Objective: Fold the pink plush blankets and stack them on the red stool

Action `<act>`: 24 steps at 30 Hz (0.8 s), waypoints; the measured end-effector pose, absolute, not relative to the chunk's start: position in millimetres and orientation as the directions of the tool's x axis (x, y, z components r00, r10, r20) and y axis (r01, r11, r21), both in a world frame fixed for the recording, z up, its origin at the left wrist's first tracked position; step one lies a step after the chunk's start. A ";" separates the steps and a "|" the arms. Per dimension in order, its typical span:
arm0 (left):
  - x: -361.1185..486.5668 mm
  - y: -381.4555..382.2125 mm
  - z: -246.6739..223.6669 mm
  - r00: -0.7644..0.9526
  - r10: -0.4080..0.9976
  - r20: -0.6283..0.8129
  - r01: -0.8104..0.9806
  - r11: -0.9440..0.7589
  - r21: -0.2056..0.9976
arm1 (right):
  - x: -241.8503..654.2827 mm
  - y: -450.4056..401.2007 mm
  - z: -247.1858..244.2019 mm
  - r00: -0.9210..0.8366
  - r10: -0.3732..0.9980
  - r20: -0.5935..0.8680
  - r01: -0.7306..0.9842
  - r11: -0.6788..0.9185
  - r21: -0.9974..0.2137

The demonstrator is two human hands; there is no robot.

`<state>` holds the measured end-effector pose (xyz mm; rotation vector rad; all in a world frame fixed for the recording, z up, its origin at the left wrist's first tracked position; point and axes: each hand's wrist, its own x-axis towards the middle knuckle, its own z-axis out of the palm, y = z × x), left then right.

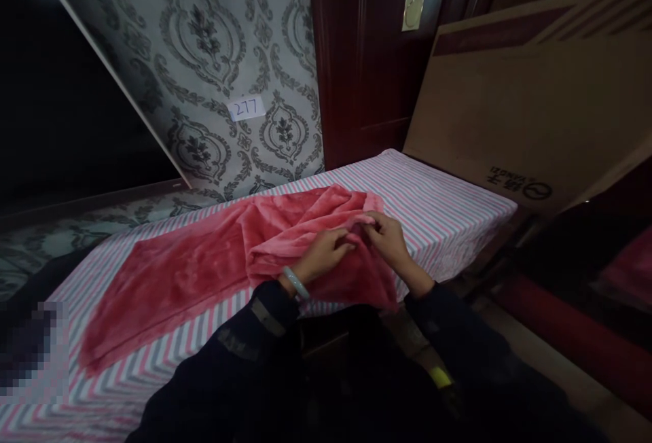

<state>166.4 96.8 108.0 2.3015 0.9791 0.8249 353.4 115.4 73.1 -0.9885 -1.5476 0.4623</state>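
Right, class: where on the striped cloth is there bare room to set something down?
One bare patch of striped cloth lies between the pink blanket and the cardboard. Another runs along the blanket's near side, at left. It is crowded where the left hand and right hand pinch the blanket.

– Pinching what with left hand (324, 254) and right hand (392, 241)?
– Gripping a red blanket (188, 280) by its right end, on a striped sheet (432, 198).
– And at far right?
– See a cardboard panel (509, 103).

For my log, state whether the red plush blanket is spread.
Partly: the blanket lies flat at left but bunches at the left hand and right hand.
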 end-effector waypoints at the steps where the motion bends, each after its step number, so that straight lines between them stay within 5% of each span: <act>1: 170.6 99.0 107.8 0.511 0.784 0.352 0.458 -0.595 0.660 | 350.5 110.9 75.7 0.013 0.804 0.594 0.303 0.563 -0.769; 9: 176.6 93.8 103.8 0.471 0.800 0.371 0.570 -0.597 0.564 | 345.3 107.2 74.7 -0.005 0.880 0.475 0.244 0.462 -0.853; 17: 172.2 99.2 101.7 0.320 0.859 0.399 0.538 -0.511 0.670 | 347.6 94.2 75.2 -0.149 0.868 0.474 0.278 0.497 -0.822; 24: 160.3 97.4 103.0 0.514 0.772 0.374 0.448 -0.614 0.650 | 348.5 92.3 78.6 -0.066 0.832 0.551 0.332 0.539 -0.774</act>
